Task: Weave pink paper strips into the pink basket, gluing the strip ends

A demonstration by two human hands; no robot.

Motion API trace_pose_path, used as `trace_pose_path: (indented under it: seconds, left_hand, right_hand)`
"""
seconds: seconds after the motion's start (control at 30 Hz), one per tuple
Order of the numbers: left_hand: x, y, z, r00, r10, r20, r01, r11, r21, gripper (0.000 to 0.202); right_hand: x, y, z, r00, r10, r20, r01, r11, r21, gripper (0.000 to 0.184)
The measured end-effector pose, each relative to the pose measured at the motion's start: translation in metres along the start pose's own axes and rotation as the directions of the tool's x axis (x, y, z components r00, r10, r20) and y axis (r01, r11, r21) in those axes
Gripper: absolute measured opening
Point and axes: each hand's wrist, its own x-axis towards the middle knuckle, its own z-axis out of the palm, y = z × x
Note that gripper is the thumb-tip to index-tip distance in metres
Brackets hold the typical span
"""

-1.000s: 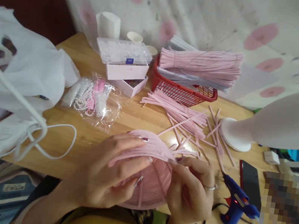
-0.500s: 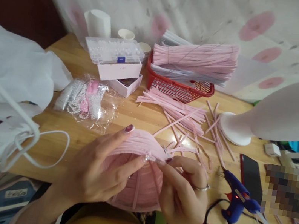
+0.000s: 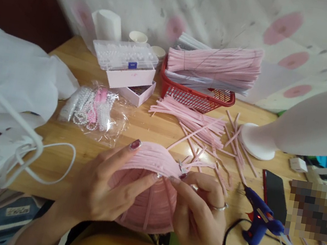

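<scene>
A pink bowl-shaped piece (image 3: pixel 149 158), covered in rows of fuzzy pipe cleaners with ribs showing inside, is tilted with its hollow towards me at the table's front edge. My left hand (image 3: pixel 103 183) grips its left side, one finger stretched over the outside and another along the inner rim. At the right part of the rim, my right hand (image 3: pixel 200 212) pinches the edge between thumb and fingers. Both hands' fingertips nearly meet there. A small metal tip (image 3: pixel 181 166) shows behind the right fingers; the rest of it is hidden.
Loose pink pipe cleaners (image 3: pixel 192 119) lie beyond the bowl, before a red basket (image 3: pixel 192 98) holding bundles. To the right are a blue glue gun (image 3: pixel 257 213), a phone (image 3: pixel 274 195) and a white stand (image 3: pixel 257 142). Bagged beads (image 3: pixel 95 107) and a white cable (image 3: pixel 72 157) lie left.
My left hand's upper finger has slid slightly left on the outside of the bowl. The bowl has tipped a little, and both hands keep their hold at the rim.
</scene>
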Motion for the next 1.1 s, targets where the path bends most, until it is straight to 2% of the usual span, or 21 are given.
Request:
trace_pose_path:
  seconds: [0.1, 0.2, 0.4, 0.53, 0.7, 0.8, 0.87, 0.9, 0.97, 1.03, 1.1]
  left_hand:
    - [0.007, 0.002, -0.001, 0.982, 0.166, -0.091, -0.155, 0.981, 0.118, 0.067]
    - [0.013, 0.006, -0.003, 0.965, 0.241, -0.107, -0.21, 0.948, 0.241, 0.069]
    - [0.014, 0.01, -0.002, 0.96, 0.27, -0.076, -0.234, 0.922, 0.309, 0.068]
    - [0.016, 0.01, 0.0, 0.947, 0.304, -0.109, -0.25, 0.904, 0.346, 0.064]
    - [0.018, 0.011, 0.0, 0.947, 0.296, -0.12, -0.244, 0.913, 0.325, 0.063]
    - [0.016, 0.011, -0.004, 0.947, 0.293, -0.131, -0.247, 0.926, 0.284, 0.071]
    - [0.015, 0.012, -0.006, 0.949, 0.238, -0.206, -0.204, 0.964, 0.173, 0.077]
    - [0.015, 0.014, -0.006, 0.949, 0.158, -0.273, -0.143, 0.987, 0.076, 0.078]
    - [0.016, 0.019, -0.004, 0.926, -0.1, -0.364, 0.025, 0.978, -0.205, 0.074]
    - [0.019, 0.025, -0.001, 0.889, -0.334, -0.312, 0.171, 0.876, -0.45, 0.068]
    - [0.022, 0.03, 0.001, 0.877, -0.437, -0.199, 0.264, 0.785, -0.56, 0.069]
  right_hand:
    - [0.0, 0.0, 0.001, 1.0, 0.012, -0.002, -0.012, 1.0, 0.011, 0.047]
    - [0.0, 0.001, 0.001, 1.0, 0.013, -0.007, -0.013, 1.0, 0.016, 0.047]
    - [-0.002, 0.003, 0.001, 1.0, 0.009, 0.002, -0.009, 1.0, 0.019, 0.042]
    - [-0.003, 0.003, 0.002, 1.0, 0.012, -0.006, -0.012, 1.0, 0.028, 0.042]
    - [-0.004, 0.002, 0.001, 1.0, 0.011, -0.002, -0.011, 1.0, 0.02, 0.042]
    - [-0.005, 0.003, 0.001, 1.0, 0.023, -0.021, -0.023, 1.0, 0.022, 0.041]
    - [-0.006, 0.004, 0.001, 0.998, 0.049, -0.049, -0.048, 0.998, 0.028, 0.039]
    - [-0.007, 0.005, 0.001, 0.996, 0.057, -0.064, -0.055, 0.998, 0.031, 0.039]
    - [-0.008, 0.007, 0.001, 0.995, 0.057, -0.085, -0.055, 0.998, 0.032, 0.039]
    - [-0.011, 0.008, 0.001, 0.993, 0.042, -0.108, -0.039, 0.999, 0.027, 0.04]
    - [-0.013, 0.009, 0.001, 0.992, 0.025, -0.128, -0.022, 0.999, 0.026, 0.041]
